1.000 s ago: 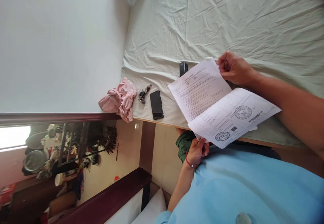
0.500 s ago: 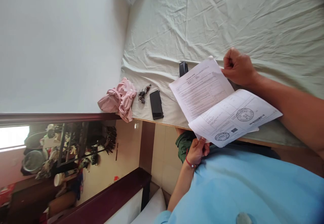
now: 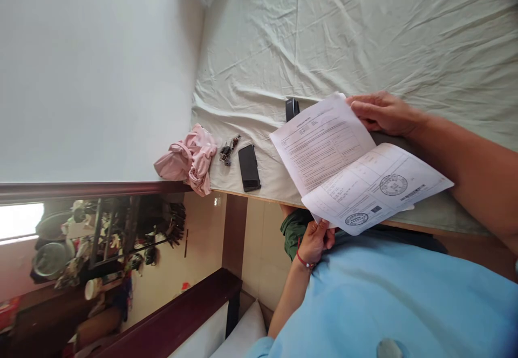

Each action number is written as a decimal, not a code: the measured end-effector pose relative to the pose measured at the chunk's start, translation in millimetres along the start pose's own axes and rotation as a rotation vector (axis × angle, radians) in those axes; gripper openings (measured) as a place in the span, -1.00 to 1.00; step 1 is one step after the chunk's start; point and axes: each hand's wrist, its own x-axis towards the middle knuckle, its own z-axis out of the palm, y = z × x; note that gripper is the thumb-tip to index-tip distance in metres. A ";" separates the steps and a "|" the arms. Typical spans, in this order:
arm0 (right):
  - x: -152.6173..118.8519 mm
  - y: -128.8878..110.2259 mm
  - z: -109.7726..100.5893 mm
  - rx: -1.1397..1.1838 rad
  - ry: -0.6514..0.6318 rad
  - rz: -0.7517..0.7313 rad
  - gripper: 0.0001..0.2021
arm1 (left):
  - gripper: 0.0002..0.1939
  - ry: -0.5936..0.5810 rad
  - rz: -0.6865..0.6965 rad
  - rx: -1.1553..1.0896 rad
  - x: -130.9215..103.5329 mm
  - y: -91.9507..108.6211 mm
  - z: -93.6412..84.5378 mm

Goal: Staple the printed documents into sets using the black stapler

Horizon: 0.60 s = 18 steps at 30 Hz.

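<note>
Printed sheets of paper [image 3: 319, 139] are spread before me, with the front sheet folded over toward my body and showing round stamps and a barcode. My left hand [image 3: 316, 242], with a red bracelet at the wrist, pinches their near edge between thumb and fingers. At the far right corner of the sheets, my right hand [image 3: 384, 112] has its fingers stretched out, fingertips touching the paper's edge. A small black object [image 3: 292, 108] lies just behind the sheets, partly covered by them.
A black phone [image 3: 249, 168], a bunch of keys [image 3: 229, 152] and a crumpled pink cloth [image 3: 190, 158] lie on the pale green sheet [image 3: 259, 40] left of the papers. A white wall [image 3: 97, 77] rises at the left; a dark red wooden rail [image 3: 174, 315] stands lower left.
My right hand has uncurled from a loose fist and moved slightly left, its fingers reaching the corner of the papers. My left hand keeps its hold.
</note>
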 end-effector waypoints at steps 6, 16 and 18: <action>-0.8 -8.9 -12.0 0.165 -0.289 0.125 -0.36 | -0.27 0.006 0.019 0.005 0.3 -0.6 -1.5; -14.9 -13.8 -24.2 0.305 -0.765 0.383 -0.30 | -0.31 0.016 0.042 -0.054 3.1 -8.6 -8.2; -16.4 -17.2 -24.1 0.261 -0.854 0.381 -0.39 | -0.35 0.035 0.044 -0.078 3.6 -10.1 -10.6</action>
